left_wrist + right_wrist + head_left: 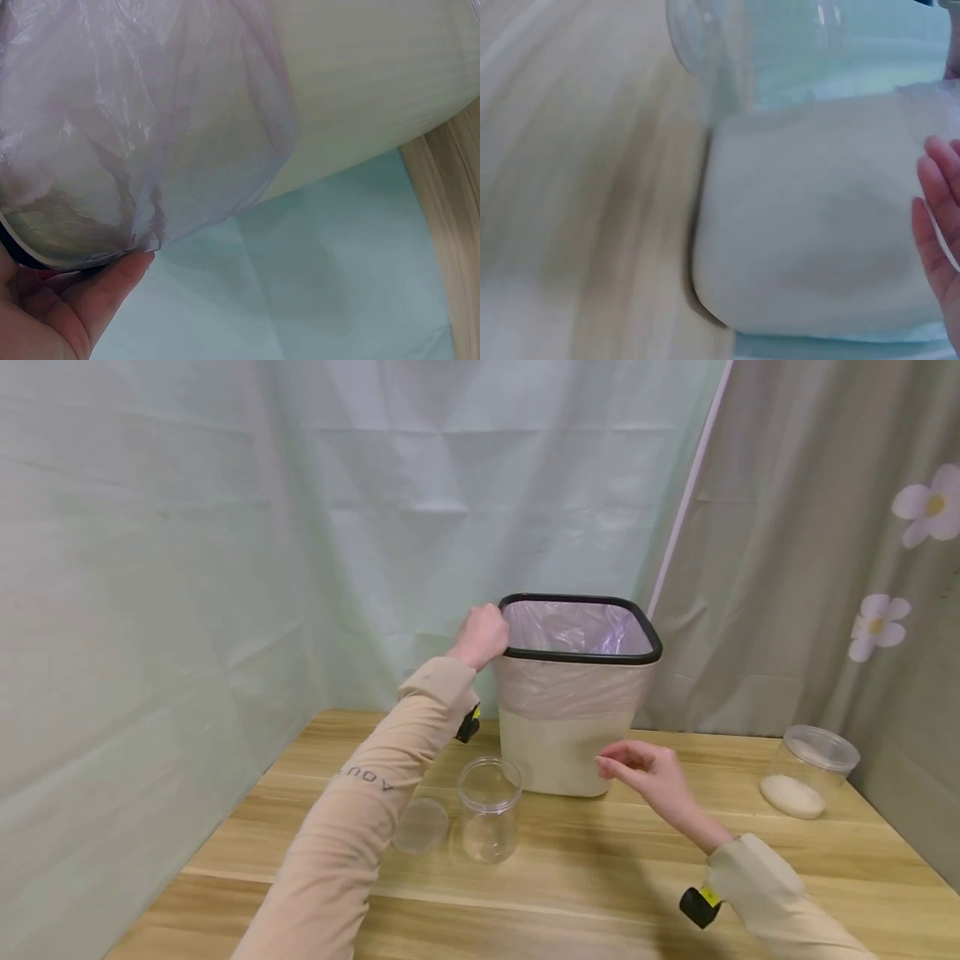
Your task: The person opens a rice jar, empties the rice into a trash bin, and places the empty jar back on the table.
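Bin: a cream bin (551, 752) stands upright on the wooden table (517, 918), close to the middle of the far edge.
Liner: a thin, see-through plastic bag (570, 689), faintly lilac, lines it and folds down over the outside, below the black rim (581, 657).
Left hand: the person's left hand (482, 635) is up at the bin's left side, fingers curled round the rim and pinching bag and rim together.
Right hand: the right hand (652, 768) hovers by the bin's lower right front, thumb and fingers a little apart; I see nothing between them.
Clear jar: an uncovered jar (489, 839) stands just in front of the bin, toward the table's left edge.
Disc: a clear round disc (421, 825) lies flat beside that jar, nearer the left edge.
Far right corner: a lidded jar (813, 774) stands there with something white (792, 796) at its bottom; I cannot tell what.
Backdrop: pale green curtain (450, 510) behind, grey flowered curtain (780, 527) to the right.
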The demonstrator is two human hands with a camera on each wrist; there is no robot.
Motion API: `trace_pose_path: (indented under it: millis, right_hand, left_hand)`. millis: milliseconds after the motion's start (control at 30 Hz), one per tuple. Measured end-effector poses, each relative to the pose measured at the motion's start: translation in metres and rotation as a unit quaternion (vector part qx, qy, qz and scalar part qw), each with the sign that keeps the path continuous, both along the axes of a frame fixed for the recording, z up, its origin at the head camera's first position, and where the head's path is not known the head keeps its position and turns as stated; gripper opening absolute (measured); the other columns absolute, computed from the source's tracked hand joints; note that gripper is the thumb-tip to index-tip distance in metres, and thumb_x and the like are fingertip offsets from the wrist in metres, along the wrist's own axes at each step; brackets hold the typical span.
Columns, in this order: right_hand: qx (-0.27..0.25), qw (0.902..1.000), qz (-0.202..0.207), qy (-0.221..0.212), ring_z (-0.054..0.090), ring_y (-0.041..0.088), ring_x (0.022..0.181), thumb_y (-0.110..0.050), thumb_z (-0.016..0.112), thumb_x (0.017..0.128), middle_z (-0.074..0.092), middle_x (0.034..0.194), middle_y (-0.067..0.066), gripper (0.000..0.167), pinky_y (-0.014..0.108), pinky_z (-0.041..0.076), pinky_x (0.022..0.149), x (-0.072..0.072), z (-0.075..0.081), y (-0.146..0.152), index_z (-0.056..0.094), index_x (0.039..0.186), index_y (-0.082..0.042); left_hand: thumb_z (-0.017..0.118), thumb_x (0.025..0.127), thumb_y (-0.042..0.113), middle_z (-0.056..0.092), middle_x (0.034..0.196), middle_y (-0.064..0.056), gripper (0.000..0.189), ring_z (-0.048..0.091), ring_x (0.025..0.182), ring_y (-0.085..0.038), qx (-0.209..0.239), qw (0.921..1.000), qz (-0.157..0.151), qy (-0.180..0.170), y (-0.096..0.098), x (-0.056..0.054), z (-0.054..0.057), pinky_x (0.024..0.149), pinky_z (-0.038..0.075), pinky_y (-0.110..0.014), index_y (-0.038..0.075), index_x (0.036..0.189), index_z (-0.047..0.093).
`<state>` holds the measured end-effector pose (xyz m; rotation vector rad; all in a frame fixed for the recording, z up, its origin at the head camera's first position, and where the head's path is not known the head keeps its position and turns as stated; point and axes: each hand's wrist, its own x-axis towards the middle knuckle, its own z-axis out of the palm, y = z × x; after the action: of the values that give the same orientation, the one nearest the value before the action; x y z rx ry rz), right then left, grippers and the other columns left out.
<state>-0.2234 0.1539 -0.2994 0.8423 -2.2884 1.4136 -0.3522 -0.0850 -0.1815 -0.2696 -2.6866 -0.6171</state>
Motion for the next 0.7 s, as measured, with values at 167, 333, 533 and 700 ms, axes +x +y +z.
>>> trace_pose_path:
  millis: [167, 333, 533, 700]
  right_hand:
    - [0.005, 0.9971, -0.036, 0.066, 0.061, 0.017, 0.061, 0.008, 0.063, 0.079, 0.063, 0.068, 0.007, 0.007, 0.02, 0.047, 0.058, -0.005, 0.008, 0.021, 0.066, 0.083, 0.003]
    - [0.043, 0.9879, -0.081, 0.125, 0.06, 0.011, 0.063, 0.004, 0.067, 0.077, 0.064, 0.07, -0.001, 0.011, 0.016, 0.046, 0.058, -0.02, 0.011, 0.049, 0.068, 0.082, -0.005]
    - [0.11, 0.9597, -0.105, 0.236, 0.056, 0.005, 0.072, 0.006, 0.074, 0.069, 0.063, 0.079, -0.006, 0.022, 0.012, 0.042, 0.065, -0.024, 0.03, 0.071, 0.067, 0.083, -0.009]
    - [0.157, 0.9444, -0.115, 0.265, 0.05, 0.017, 0.092, 0.003, 0.077, 0.064, 0.061, 0.093, 0.002, 0.035, 0.021, 0.036, 0.081, -0.026, 0.044, 0.085, 0.064, 0.095, -0.004]
  left_hand:
    - [0.033, 0.093, 0.007, 0.058, 0.087, -0.018, 0.028, 0.053, 0.069, -0.025, 0.014, 0.9999, 0.0, -0.006, 0.0, 0.0, 0.0, 0.06, 0.045, -0.034, -0.004, 0.086, 0.058]
    - [0.034, 0.092, 0.006, 0.058, 0.086, -0.017, 0.027, 0.052, 0.068, -0.025, 0.014, 0.9999, -0.003, -0.008, 0.0, 0.002, 0.0, 0.059, 0.044, -0.033, -0.004, 0.084, 0.057]
    - [0.034, 0.092, 0.006, 0.057, 0.083, -0.017, 0.026, 0.052, 0.066, -0.024, 0.016, 0.9997, -0.004, -0.015, 0.0, 0.001, 0.001, 0.057, 0.044, -0.032, -0.002, 0.081, 0.056]
    - [0.035, 0.092, 0.007, 0.058, 0.087, -0.018, 0.026, 0.053, 0.069, -0.025, 0.013, 0.9999, -0.005, -0.007, -0.001, 0.0, 0.001, 0.06, 0.045, -0.033, -0.004, 0.084, 0.057]
